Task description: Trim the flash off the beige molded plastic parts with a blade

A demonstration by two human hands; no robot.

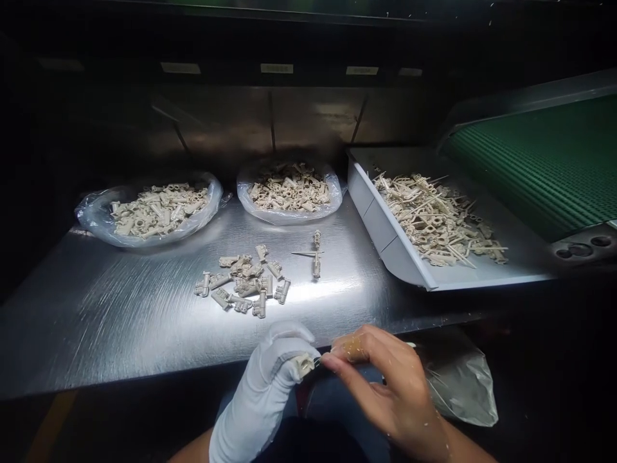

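My left hand [270,370], in a white glove, is closed around a small beige plastic part [304,365] whose open end faces right. My right hand [385,373] is bare, with thumb and index finger pinched together right beside that end. Something thin shows between the fingertips and the part, too small to name. On the metal table [144,328] beyond my hands lies a loose group of similar beige parts [248,283]. To its right lies a moulded piece with a thin sprue [317,254] still attached.
Two clear plastic bags [214,193] [289,218] full of beige parts stand at the back. A white tray [395,251] at right holds parts and sprues. Beyond it is a green conveyor belt [544,161]. A plastic bag [463,379] hangs below the table edge.
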